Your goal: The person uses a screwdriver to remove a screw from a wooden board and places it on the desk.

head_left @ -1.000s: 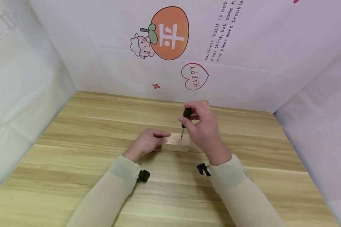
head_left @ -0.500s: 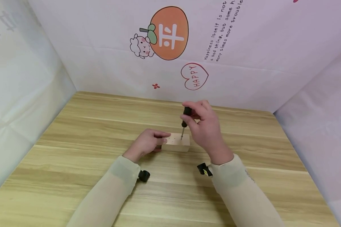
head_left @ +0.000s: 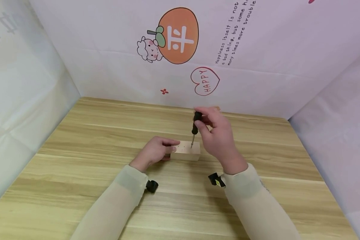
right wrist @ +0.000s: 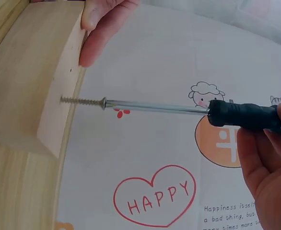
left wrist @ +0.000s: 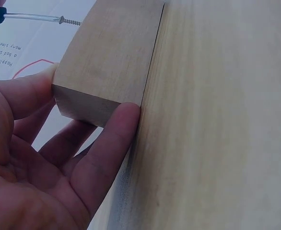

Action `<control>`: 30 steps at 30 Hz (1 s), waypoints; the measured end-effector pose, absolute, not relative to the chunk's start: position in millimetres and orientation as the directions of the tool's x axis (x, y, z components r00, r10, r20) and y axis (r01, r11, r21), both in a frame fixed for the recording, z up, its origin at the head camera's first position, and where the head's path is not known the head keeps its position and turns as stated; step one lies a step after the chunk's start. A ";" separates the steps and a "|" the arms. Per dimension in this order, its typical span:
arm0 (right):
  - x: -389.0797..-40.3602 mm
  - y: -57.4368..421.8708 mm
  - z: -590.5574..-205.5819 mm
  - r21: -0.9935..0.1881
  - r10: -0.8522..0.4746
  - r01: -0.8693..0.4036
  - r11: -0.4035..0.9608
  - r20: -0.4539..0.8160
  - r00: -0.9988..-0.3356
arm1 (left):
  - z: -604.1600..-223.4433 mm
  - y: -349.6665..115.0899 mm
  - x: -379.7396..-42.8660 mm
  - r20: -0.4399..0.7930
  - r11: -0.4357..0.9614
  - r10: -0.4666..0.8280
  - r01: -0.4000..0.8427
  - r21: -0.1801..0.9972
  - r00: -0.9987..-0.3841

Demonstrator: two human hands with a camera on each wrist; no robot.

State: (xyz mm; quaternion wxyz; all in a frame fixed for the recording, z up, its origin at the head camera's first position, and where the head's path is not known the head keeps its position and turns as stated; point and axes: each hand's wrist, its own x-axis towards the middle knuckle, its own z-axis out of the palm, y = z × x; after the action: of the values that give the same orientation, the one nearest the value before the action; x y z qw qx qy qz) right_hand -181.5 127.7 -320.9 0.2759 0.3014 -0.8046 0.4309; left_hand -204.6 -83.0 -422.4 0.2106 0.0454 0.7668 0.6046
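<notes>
A pale wooden block (head_left: 186, 155) lies on the table, with several small holes in its top. My left hand (head_left: 154, 150) grips its left end, thumb on top and fingers around the end and side, as the left wrist view also shows. A screw (right wrist: 83, 101) stands upright in the block near its right end, most of its thread still showing. The tip of a screwdriver (right wrist: 155, 108) with a black handle meets the screw head. My right hand (head_left: 217, 136) pinches the handle between thumb and fingers, above the block.
The wood-grain table (head_left: 93, 186) spreads around the block on all sides. A white printed cloth (head_left: 117, 73) hangs behind its back edge, and similar cloths hang left and right. A small orange-brown thing (head_left: 217, 108) shows behind my right hand.
My right thumb and fingers have shifted around the screwdriver handle, baring more of it, while the wrist moved slightly right. The block and my left hand have stayed in place.
</notes>
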 end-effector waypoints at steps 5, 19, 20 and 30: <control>-180.1 128.1 -321.7 -0.517 -0.255 -0.727 0.453 0.706 -0.661 | -422.9 -83.2 -204.2 -0.267 0.263 0.326 -0.185 0.947 -0.907; -180.2 127.1 -321.1 -0.515 -0.223 -0.719 0.466 0.718 -0.659 | -421.7 -82.5 -204.2 -0.272 0.262 0.325 -0.190 0.946 -0.906; -180.4 127.0 -321.3 -0.511 -0.216 -0.711 0.483 0.717 -0.663 | -421.9 -82.3 -204.2 -0.272 0.262 0.325 -0.190 0.946 -0.906; -179.1 125.7 -322.6 -0.637 -0.197 -0.658 0.402 0.641 -0.742 | -421.1 -82.3 -204.0 -0.284 0.264 0.315 -0.204 0.943 -0.906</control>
State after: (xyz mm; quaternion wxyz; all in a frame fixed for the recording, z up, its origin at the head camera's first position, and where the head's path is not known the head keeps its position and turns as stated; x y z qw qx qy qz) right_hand -179.1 125.7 -322.6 0.2414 0.2663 -0.8018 0.4775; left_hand -204.0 -82.3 -421.1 0.2142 0.0361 0.7655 0.6057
